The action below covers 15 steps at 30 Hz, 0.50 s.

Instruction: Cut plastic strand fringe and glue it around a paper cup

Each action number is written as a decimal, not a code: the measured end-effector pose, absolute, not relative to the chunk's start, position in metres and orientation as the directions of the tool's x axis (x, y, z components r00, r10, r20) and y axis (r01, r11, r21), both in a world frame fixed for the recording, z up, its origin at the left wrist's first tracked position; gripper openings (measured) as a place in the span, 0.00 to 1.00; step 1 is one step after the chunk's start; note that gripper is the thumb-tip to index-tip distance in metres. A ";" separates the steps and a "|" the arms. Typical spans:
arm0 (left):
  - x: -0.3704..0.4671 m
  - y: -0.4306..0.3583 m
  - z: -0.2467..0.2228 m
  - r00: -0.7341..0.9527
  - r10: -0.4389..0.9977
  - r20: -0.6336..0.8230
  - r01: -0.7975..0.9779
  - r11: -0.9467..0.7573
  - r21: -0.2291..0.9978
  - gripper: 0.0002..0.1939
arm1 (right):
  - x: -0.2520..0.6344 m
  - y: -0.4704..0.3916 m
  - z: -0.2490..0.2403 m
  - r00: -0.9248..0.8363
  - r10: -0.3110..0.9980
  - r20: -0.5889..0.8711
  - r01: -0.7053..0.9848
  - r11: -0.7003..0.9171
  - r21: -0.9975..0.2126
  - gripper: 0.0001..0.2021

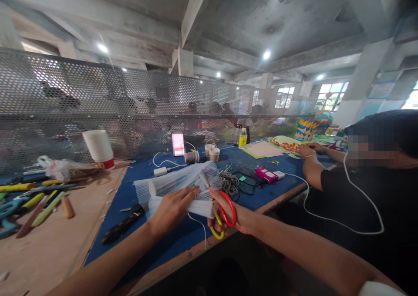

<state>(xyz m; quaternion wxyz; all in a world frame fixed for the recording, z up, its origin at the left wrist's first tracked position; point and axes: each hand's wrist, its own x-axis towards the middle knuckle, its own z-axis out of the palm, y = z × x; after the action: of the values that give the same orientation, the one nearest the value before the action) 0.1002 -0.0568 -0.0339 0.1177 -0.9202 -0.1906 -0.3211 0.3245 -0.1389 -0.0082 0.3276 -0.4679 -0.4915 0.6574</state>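
A sheet of white, see-through mesh [179, 180], ribbed and folded in layers, lies on the blue table covering [107, 220]. My left hand [173, 205] rests on top of it with the fingers stretched out toward the right. My right hand [240, 216] is closed around a pair of scissors [230, 204] with one red and one yellow handle. Their blades point up and away over the right part of the mesh. Whether they touch it I cannot tell. A black-handled tool [122, 226] lies left of my left hand.
Paper cups [98, 148] and hand tools [39, 204] occupy the left board. Behind the mesh are a phone [178, 144], a thread spool [191, 157] and small cups [214, 153]. Rightward lie tangled cord [229, 183], a pink box [267, 175] and a co-worker's arms [311, 169].
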 end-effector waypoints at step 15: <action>0.100 -0.061 -0.027 0.737 0.287 0.612 0.431 -0.897 -0.098 0.38 | 0.323 -0.141 -0.015 -0.222 0.930 -0.293 -0.002 -0.301 -0.954 0.38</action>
<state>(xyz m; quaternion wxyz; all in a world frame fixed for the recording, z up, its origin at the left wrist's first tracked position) 0.1002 -0.0610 -0.0275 0.1175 -0.9245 -0.1943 -0.3061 0.3227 -0.1407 -0.0146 0.3696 -0.5024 -0.4616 0.6308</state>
